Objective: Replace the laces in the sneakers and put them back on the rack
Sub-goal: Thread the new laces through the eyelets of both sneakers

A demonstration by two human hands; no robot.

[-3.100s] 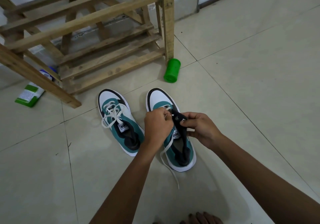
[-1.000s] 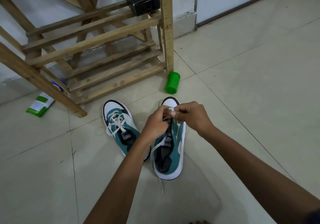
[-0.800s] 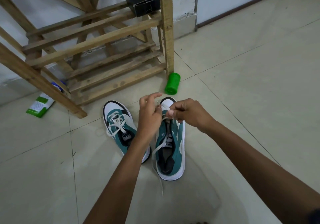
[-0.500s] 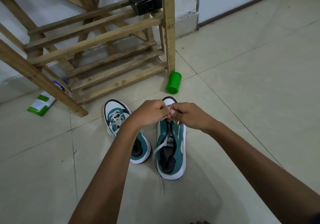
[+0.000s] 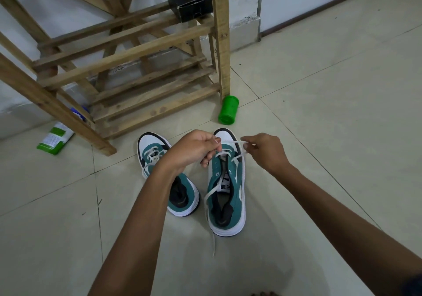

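Head view: two sneakers stand side by side on the tiled floor (image 5: 319, 135), toes toward the wooden rack (image 5: 141, 51).
Step in hand: lacing the right sneaker (image 5: 228, 188); judged from the bare upper eyelets, only the rows nearest the toe are threaded.
Left hand (image 5: 194, 151): its grip is curled over the toe end of the eyelets; it seems to pinch the lace there, though the fingertips are partly hidden.
Right hand (image 5: 266, 150): a narrow pinch grip holds a strand of the white lace (image 5: 237, 156) pulled out to the side, clear of the shoe.
Lace: one crossing lies over the tongue near the toe; a long loose end runs down the left flank and trails on the floor past the heel.
Left sneaker (image 5: 164, 170): already laced in white and tied in a bow, just beside its mate, partly behind the left forearm.
Look of the pair: teal uppers, white toe and sole, black collar, a branded tongue tab.
Next move calls for: probably feeding the pinched end through the next open eyelet and drawing both sides even before going higher.
Left to do: finish the rows, tie, then lift both onto the rack.
Nearby: a green cup (image 5: 228, 110) lies by the rack's post.
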